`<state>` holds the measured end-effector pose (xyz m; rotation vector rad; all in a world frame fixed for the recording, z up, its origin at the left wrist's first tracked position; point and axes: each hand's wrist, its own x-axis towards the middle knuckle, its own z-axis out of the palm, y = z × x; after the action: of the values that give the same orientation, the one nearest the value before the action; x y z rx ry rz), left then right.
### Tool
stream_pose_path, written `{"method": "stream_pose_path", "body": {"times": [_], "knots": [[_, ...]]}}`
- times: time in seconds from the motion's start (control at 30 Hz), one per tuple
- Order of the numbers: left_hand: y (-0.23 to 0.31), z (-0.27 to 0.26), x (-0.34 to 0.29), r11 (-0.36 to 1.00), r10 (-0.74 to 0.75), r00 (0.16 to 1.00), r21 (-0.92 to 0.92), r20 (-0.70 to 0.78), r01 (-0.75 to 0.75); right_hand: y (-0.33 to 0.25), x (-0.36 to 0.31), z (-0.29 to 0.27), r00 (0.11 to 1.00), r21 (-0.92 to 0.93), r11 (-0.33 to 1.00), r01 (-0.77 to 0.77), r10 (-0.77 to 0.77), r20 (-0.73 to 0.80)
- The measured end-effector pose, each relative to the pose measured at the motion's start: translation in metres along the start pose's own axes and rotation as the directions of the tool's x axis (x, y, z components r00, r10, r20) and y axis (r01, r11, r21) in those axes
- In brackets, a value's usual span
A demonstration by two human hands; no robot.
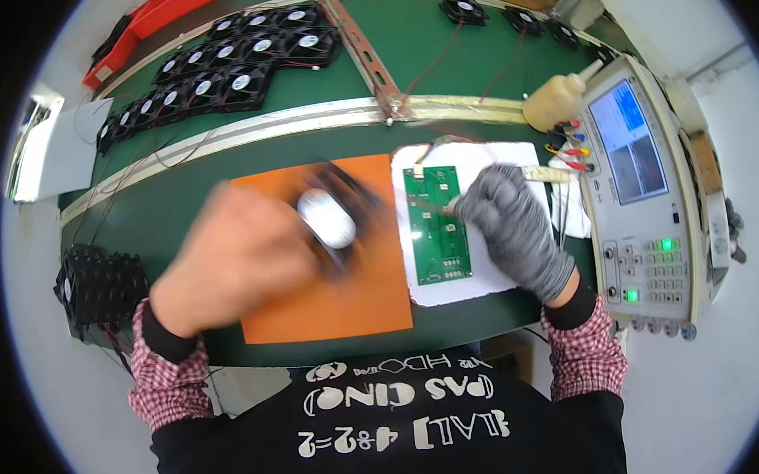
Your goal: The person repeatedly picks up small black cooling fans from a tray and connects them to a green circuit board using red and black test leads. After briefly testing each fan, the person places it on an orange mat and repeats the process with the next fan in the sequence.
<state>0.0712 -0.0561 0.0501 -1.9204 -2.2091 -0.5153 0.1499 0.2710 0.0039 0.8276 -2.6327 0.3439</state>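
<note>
My left hand (243,261), bare and smeared by motion, is over the left part of an orange mat (368,308). Right beside its fingers is a black cooling fan (329,220) with a white round hub label, blurred too; whether the fingers grip it cannot be told. My right hand (515,230), in a grey striped knit glove, is closed in a pinch over the right edge of a green circuit board (434,248). Something small and pale shows at its fingertips, too small to name. The board lies on a white pad (500,280), with a white plug and wires at its top.
Rows of black fans (227,52) lie at the far left, and a stack of fans (98,288) stands near left. A test instrument (644,181) with a lit screen borders the right, beside a yellowish squeeze bottle (556,101). A metal rail (358,45) crosses the far bench.
</note>
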Motion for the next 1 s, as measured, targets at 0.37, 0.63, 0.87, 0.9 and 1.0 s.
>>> {"method": "stream_pose_path", "body": {"times": [0.37, 0.63, 0.87, 0.9, 1.0], "knots": [[-0.012, 0.042, -0.019, 0.979, -0.126, 0.972, 0.133, -0.198, 0.154, 0.01, -0.003, 0.028, 0.856, 0.591, 0.659, -0.464, 0.505, 0.109], [0.007, 0.066, 0.001, 0.834, -0.543, 0.827, -0.21, -0.147, 0.51, 0.009, -0.01, 0.037, 0.924, 0.568, 0.75, -0.34, 0.379, 0.053], [0.012, 0.068, 0.006, 0.894, -0.449, 0.872, -0.08, -0.196, 0.442, 0.01, 0.0, 0.035, 0.986, 0.425, 0.895, -0.135, 0.162, -0.028], [0.02, 0.06, 0.009, 0.916, -0.376, 0.883, 0.03, -0.281, 0.4, 0.01, -0.001, 0.036, 0.972, 0.457, 0.863, -0.217, 0.234, 0.02], [0.049, 0.029, 0.0, 0.956, -0.114, 0.897, 0.2, -0.428, 0.217, 0.012, -0.007, 0.041, 0.944, 0.514, 0.81, -0.284, 0.331, 0.0]]}}
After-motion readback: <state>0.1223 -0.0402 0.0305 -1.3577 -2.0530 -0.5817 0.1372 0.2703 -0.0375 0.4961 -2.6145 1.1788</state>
